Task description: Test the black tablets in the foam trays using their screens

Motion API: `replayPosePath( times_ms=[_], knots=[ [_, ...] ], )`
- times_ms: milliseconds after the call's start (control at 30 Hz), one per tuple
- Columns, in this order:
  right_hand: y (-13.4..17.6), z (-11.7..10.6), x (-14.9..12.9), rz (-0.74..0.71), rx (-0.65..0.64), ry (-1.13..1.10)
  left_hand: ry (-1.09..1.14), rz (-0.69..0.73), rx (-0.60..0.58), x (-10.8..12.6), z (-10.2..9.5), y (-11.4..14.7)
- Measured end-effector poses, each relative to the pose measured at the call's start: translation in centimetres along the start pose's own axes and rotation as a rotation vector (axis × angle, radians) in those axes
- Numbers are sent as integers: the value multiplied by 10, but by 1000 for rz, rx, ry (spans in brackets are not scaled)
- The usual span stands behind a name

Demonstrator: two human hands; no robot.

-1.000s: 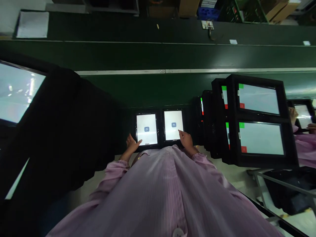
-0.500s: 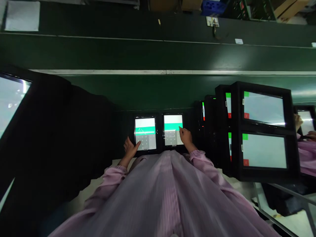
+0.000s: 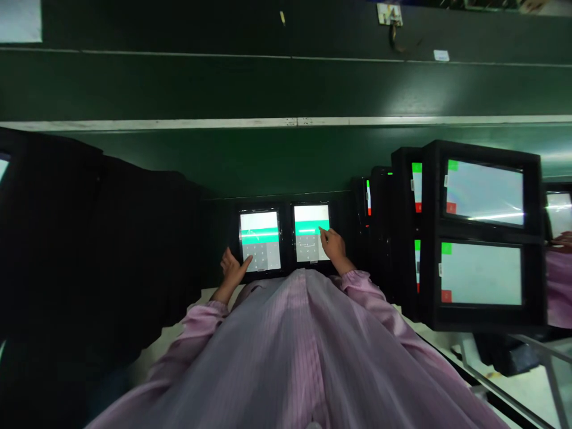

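Note:
Two lit screens set side by side in a black frame lie right in front of me: a left screen and a right screen. Each shows a white top, a green band and a grey keypad. At the left screen's lower left edge rests my left hand, thumb over the edge of the display, fingers spread on the black frame. My right hand points with its index finger at the right end of the right screen's green band; the other fingers are curled and hold nothing.
To the right stand several black double-screen units with green and red corner marks. A dark black mass fills the left. Beyond lies a green bench with a pale strip. A co-worker's sleeve shows at far right.
The view has tilted down and shifted slightly. My right index finger has moved a little left across the green band. My left hand stays at the left screen's edge.

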State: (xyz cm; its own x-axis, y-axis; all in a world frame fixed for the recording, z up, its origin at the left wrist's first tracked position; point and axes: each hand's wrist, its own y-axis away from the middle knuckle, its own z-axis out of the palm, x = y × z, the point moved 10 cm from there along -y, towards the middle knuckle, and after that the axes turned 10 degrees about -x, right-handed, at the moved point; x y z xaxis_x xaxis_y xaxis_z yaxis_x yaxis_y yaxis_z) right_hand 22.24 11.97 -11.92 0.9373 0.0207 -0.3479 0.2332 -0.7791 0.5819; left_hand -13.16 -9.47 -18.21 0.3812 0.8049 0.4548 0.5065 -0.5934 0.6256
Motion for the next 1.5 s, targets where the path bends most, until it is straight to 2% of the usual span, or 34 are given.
replayPosePath(
  times_ms=[267,533,833,933,1133,1233,1500],
  knots=[
    [8,-6,-6,32,-3,11,-8,0,-2,3,-2,-1],
    [29,24,-44,-83,-144,43,1,34,2,8,-4,-1],
    [28,36,-65,-108,-175,57,12,42,19,10,-5,0],
    [25,23,-54,-53,-98,47,21,41,23,11,-5,0],
    [13,-10,-9,102,54,25,33,49,23,12,-6,0],
    [6,-12,0,140,72,19,40,48,29,11,-6,0],
    [3,-5,-2,109,82,16,84,61,60,10,-3,0]
  ],
)
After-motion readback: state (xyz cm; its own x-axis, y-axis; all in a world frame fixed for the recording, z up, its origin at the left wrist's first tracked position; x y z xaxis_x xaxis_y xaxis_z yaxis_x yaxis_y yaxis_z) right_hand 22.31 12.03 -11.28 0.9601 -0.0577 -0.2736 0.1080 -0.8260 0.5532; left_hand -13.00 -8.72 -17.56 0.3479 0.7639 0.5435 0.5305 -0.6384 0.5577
